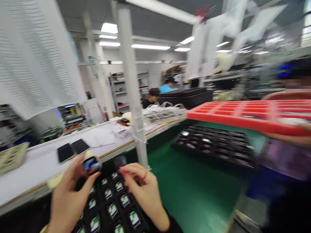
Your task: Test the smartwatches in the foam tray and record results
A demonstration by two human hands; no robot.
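While two dark flat panels lie on the white bench, the left hand pinches a small square lit-screen device above a black compartment tray of similar screens. The right hand curls over that tray; its grip cannot be told. A white post rises just behind, and a blurred co-worker's red plastic grid tray hangs over the green belt.
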